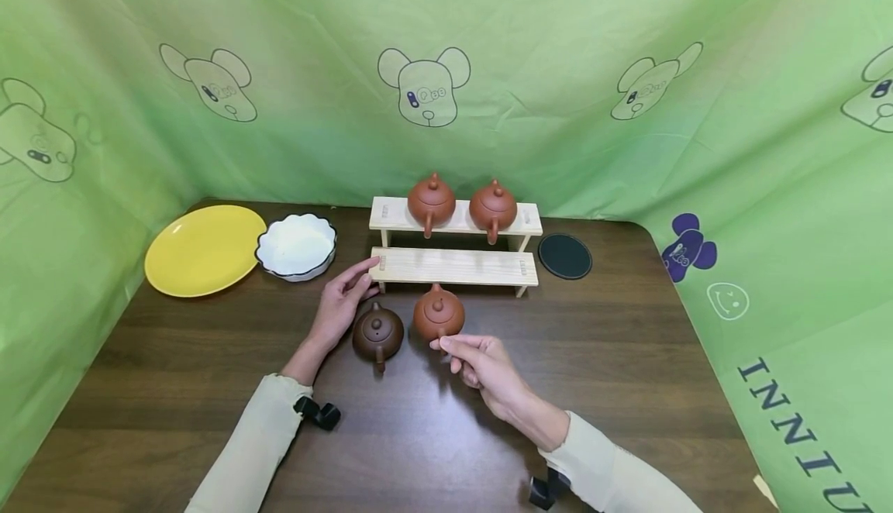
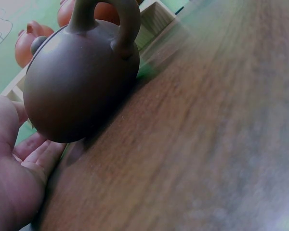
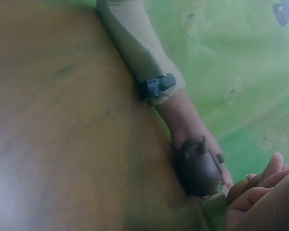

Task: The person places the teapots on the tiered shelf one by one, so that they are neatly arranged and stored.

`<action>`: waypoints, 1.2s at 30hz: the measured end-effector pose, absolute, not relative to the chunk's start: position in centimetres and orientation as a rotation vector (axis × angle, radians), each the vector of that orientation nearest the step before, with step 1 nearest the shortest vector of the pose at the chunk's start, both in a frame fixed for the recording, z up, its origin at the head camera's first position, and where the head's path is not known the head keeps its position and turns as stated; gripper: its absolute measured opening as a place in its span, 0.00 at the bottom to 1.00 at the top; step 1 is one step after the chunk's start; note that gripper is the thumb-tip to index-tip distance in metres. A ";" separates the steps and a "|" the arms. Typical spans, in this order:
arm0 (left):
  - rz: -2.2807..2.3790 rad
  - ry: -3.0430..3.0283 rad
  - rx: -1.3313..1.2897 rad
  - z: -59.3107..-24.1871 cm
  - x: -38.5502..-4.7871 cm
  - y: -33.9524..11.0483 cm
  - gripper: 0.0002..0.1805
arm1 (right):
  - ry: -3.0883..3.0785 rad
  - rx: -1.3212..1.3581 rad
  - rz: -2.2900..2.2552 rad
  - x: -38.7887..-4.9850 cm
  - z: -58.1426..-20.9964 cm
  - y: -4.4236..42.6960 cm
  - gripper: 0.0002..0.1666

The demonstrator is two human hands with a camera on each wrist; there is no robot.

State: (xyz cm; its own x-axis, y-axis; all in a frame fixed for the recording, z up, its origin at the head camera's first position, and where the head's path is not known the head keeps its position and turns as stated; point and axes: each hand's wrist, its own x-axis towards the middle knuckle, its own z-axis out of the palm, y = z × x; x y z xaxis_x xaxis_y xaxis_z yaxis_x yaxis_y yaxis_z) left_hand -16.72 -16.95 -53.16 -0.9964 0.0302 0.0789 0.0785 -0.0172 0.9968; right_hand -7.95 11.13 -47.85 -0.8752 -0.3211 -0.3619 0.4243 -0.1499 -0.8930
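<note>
My right hand pinches the handle of a reddish-brown teapot, which is in front of the lower wooden shelf. My left hand touches that shelf's left end, its fingers extended. Beside the left hand stands a dark brown teapot, handle toward me; it fills much of the left wrist view. Two reddish teapots sit on the upper shelf. In the right wrist view the curled fingers of my right hand show, and the teapot it holds is hidden.
A yellow plate and a white scalloped bowl are at the back left of the wooden table. A dark round coaster lies right of the shelves. Green cloth hangs behind and at both sides.
</note>
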 end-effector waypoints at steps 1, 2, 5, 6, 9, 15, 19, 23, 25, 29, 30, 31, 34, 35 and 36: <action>-2.215 -2.176 -0.121 -53.1 -16.7 -17.0 0.22 | 1.642 0.113 -2.073 -8.1 -47.8 11.1 0.09; -2.216 -2.175 -0.120 -53.1 -16.7 -17.0 0.22 | 1.640 0.109 -2.080 -8.3 -47.7 11.0 0.10; -2.217 -2.175 -0.115 -53.1 -16.7 -17.0 0.22 | 1.634 0.099 -2.104 -8.9 -47.4 10.7 0.11; -2.217 -2.177 -0.112 -53.1 -16.7 -17.0 0.22 | 1.633 0.096 -2.111 -9.1 -47.3 10.7 0.12; -2.217 -2.179 -0.105 -53.1 -16.7 -17.0 0.22 | 1.632 0.100 -2.127 -9.7 -47.0 10.5 0.11; -2.214 -2.173 -0.117 -53.2 -16.7 -16.9 0.22 | 1.662 0.100 -2.115 -10.9 -46.5 10.3 0.10; -2.222 -2.160 -0.125 -53.2 -16.8 -16.9 0.22 | 1.659 0.101 -2.111 -11.5 -46.4 10.0 0.10; -2.225 -2.141 -0.149 -53.2 -16.8 -16.9 0.22 | 1.654 0.092 -2.129 -12.0 -46.4 9.8 0.10; -2.224 -2.132 -0.161 -53.2 -16.8 -17.0 0.22 | 1.661 0.087 -2.133 -12.4 -46.5 9.6 0.10; -2.221 -2.130 -0.164 -53.2 -16.8 -17.0 0.22 | 1.664 0.092 -2.147 -13.0 -46.7 9.2 0.09; -2.220 -2.133 -0.164 -53.2 -16.8 -17.0 0.22 | 1.663 0.094 -2.151 -13.1 -46.8 9.1 0.09; -2.219 -2.136 -0.162 -53.2 -16.8 -17.0 0.22 | 1.660 0.098 -2.157 -13.2 -46.8 8.9 0.09; -2.215 -2.147 -0.157 -53.1 -16.7 -17.0 0.22 | 1.654 0.109 -2.170 -13.6 -46.9 8.6 0.10; -2.216 -2.149 -0.155 -53.1 -16.7 -17.0 0.22 | 1.652 0.115 -2.174 -13.7 -46.9 8.5 0.10; -2.217 -2.149 -0.153 -53.1 -16.7 -17.0 0.22 | 1.652 0.119 -2.175 -13.8 -46.8 8.4 0.10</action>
